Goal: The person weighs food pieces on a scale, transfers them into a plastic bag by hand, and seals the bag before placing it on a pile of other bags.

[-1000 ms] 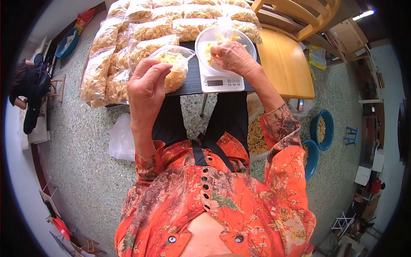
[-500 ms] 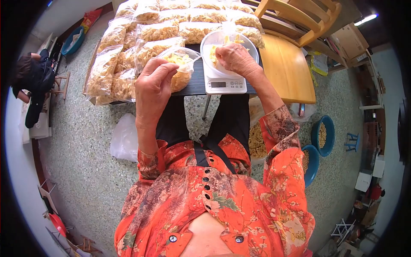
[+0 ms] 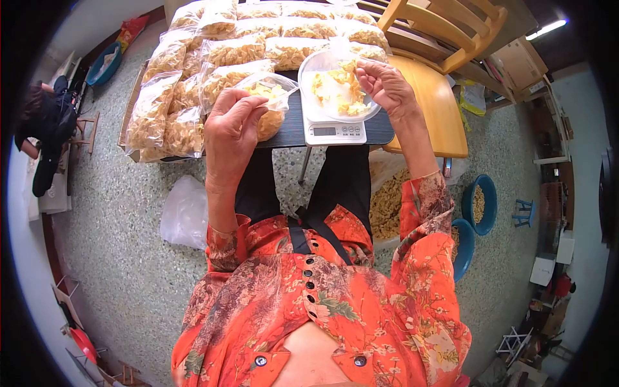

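My left hand (image 3: 233, 122) pinches the rim of an open clear plastic bag (image 3: 274, 97) that holds yellowish dried flakes and rests on the dark table. My right hand (image 3: 389, 87) is closed at the right rim of a clear bowl (image 3: 309, 71), its fingertips together beside pale yellow flakes (image 3: 338, 90); whatever they hold is too small to make out. The bowl sits on a white digital scale (image 3: 335, 132). Rows of filled bags (image 3: 235, 48) lie behind and to the left.
A wooden chair (image 3: 429, 109) stands right of the table. Blue basins (image 3: 480, 205) and a large bag of flakes (image 3: 387, 206) are on the floor at right. A white plastic bag (image 3: 185, 213) lies at left. Another person (image 3: 55, 126) is at the far left.
My right hand has lifted out of the bowl and moved right to its rim, uncovering the flakes. My left hand still holds the bag's edge. The view has shifted slightly.
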The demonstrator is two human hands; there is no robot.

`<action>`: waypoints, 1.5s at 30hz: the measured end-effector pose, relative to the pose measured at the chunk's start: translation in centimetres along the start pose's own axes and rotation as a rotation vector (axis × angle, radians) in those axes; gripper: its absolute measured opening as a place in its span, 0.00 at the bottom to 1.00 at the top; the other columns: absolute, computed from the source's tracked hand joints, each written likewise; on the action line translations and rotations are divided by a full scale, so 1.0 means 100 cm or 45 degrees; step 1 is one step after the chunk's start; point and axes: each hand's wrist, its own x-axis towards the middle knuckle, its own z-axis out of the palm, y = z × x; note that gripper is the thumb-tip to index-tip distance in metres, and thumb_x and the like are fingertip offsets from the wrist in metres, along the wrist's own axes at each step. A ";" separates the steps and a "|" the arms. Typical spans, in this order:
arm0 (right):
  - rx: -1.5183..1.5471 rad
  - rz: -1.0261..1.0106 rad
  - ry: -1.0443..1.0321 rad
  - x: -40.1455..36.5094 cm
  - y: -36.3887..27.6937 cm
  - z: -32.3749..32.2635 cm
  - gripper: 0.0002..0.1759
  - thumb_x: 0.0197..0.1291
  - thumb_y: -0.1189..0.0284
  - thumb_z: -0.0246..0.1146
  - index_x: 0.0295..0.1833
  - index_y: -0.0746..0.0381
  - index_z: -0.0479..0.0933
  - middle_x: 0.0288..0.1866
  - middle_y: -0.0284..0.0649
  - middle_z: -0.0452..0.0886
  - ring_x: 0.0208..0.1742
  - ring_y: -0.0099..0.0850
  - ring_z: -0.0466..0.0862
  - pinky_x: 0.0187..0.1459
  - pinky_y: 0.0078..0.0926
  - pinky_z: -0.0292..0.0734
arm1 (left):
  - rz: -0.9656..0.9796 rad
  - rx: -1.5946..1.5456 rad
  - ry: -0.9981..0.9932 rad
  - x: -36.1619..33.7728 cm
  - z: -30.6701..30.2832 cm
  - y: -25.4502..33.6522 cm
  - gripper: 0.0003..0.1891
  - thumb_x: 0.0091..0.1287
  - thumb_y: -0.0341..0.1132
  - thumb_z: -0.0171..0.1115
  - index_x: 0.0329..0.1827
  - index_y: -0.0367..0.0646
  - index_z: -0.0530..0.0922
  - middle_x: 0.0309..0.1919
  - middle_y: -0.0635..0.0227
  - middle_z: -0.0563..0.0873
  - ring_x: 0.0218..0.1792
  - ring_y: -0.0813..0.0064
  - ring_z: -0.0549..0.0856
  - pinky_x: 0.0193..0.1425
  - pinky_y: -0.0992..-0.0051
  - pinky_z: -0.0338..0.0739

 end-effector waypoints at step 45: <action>-0.575 -0.185 -0.449 -0.035 0.017 0.119 0.11 0.60 0.73 0.74 0.43 0.71 0.86 0.32 0.38 0.88 0.31 0.23 0.87 0.29 0.18 0.79 | 0.106 -0.132 0.020 0.003 0.005 -0.008 0.07 0.57 0.19 0.70 0.37 0.38 0.87 0.35 0.65 0.82 0.37 0.69 0.85 0.41 0.71 0.80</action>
